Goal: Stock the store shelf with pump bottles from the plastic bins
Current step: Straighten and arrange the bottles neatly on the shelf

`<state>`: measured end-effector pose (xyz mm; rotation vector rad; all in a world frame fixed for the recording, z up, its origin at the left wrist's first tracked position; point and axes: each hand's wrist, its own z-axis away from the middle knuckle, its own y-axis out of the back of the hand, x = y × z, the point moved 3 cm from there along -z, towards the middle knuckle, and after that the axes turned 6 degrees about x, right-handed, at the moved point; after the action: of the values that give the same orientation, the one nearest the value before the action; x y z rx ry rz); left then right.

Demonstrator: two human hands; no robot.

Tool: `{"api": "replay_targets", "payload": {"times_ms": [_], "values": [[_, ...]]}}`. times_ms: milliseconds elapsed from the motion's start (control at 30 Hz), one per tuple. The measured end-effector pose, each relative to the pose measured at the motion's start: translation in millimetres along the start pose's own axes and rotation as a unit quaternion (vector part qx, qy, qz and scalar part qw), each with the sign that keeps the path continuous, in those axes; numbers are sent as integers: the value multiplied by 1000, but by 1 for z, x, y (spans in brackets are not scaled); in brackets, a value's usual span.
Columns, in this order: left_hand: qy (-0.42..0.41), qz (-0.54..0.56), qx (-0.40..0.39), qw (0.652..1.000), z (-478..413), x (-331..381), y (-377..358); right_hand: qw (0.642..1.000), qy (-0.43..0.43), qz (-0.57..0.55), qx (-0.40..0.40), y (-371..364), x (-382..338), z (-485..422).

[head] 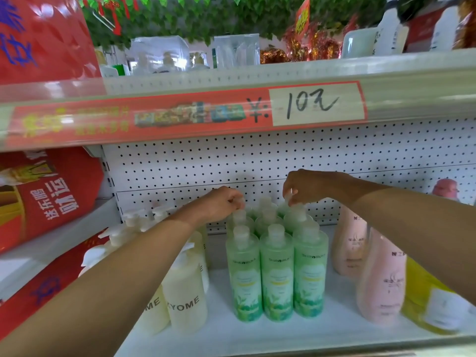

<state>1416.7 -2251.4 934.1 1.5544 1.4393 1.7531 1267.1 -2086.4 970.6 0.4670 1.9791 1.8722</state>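
The light is bright and even. The white shelf (257,333) is almost washed out, with only faint shadows beneath the bottles. Glare streaks the clear price rail (412,83). The wide lens bows that rail and stretches the corners. The yellow bottle (425,300) at lower right is smeared with blur, and the red bag (51,197) at left is soft. The green bottles (277,274) at centre are fairly sharp.

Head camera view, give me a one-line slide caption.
Left hand and right hand pinch the caps of green bottles on the store shelf.
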Motion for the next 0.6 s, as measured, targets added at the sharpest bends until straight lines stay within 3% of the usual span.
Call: {"api": "replay_targets", "payload": {"times_ms": [100, 167, 433, 600], "values": [[5, 39, -9, 999, 9, 6, 1, 1000, -19, -7, 4, 1, -2, 5], [-2, 73, 25, 997, 17, 14, 6, 998, -33, -31, 34, 8, -1, 17], [-128, 43, 141, 981, 97, 72, -4, 958, -54, -225, 173, 53, 25, 137], [-179, 79, 184, 963, 131, 115, -33, 954, -31, -222, 198, 53, 67, 176]]}}
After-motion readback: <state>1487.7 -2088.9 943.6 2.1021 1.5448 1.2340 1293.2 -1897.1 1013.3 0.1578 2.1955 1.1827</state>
